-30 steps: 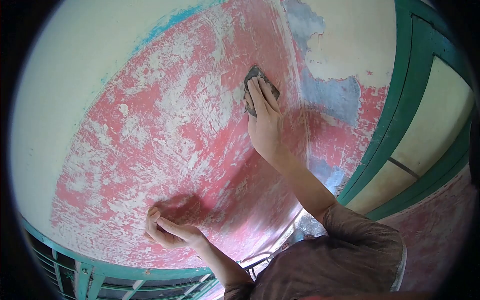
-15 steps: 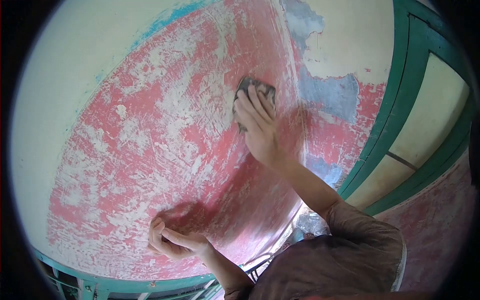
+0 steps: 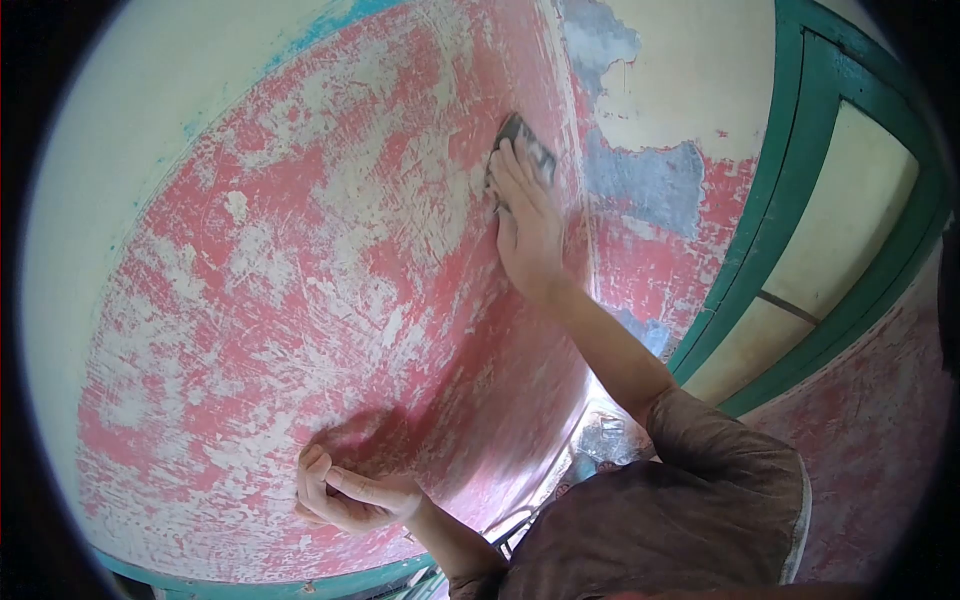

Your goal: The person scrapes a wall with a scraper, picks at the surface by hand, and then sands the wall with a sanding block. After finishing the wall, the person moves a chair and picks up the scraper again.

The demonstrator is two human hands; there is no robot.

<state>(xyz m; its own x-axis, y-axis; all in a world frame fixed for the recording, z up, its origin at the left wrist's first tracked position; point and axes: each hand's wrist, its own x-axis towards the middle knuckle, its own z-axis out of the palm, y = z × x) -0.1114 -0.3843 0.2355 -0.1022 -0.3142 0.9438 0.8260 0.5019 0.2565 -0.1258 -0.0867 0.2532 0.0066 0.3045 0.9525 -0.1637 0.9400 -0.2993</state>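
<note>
My right hand (image 3: 530,235) lies flat against a piece of dark sandpaper (image 3: 541,155), pressing it on the wall near the corner. The sandpaper's top and right edges show beyond the fingertips; the rest is under the fingers. Beneath it is the scuffed pink wall (image 3: 350,270), streaked with pale worn patches and scratches. Lower left, my left hand (image 3: 350,494) is held close to the same wall with fingers curled and the thumb by the fingertips. Nothing shows in it.
To the right, past the corner, are grey bare patches (image 3: 645,185) and a green door frame (image 3: 765,200) with pale panels. Turquoise paint (image 3: 320,32) marks the upper edge of the pink. A green rail (image 3: 300,588) runs along the bottom, near clear plastic (image 3: 605,437).
My right hand has slid the sandpaper up and a little to the right, toward the corner. The left hand stays nearly where it was. The view has shifted slightly.
</note>
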